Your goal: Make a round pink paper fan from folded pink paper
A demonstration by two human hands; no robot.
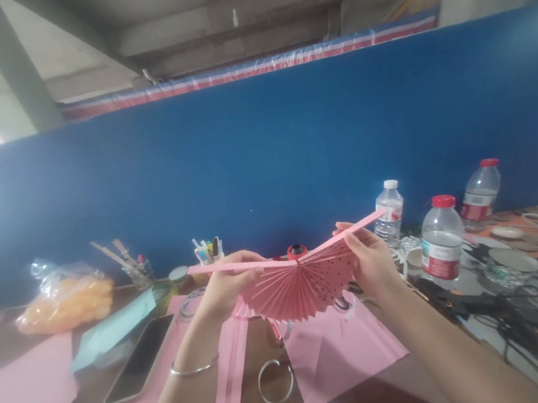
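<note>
A pleated pink paper fan (298,288) is spread between my two hands above the table, its folds hanging downward. Dark dots cover its right part. My left hand (233,281) pinches the straight strip along the fan's left side. On the other side, my right hand (367,251) grips the matching strip, which slants up to the right. Below the fan lie pink paper sheets (343,359) and a silver open bangle (276,383). Scissors handles (343,303) show partly behind the fan. A red and black round object (297,251) sits just behind its centre.
To the left are a phone (138,361), more pink paper (25,396), a light blue packet (113,329) and a bag with orange contents (69,302). Water bottles (441,240) and tangled black cables (517,306) crowd the right. A blue partition (262,155) rises behind the table.
</note>
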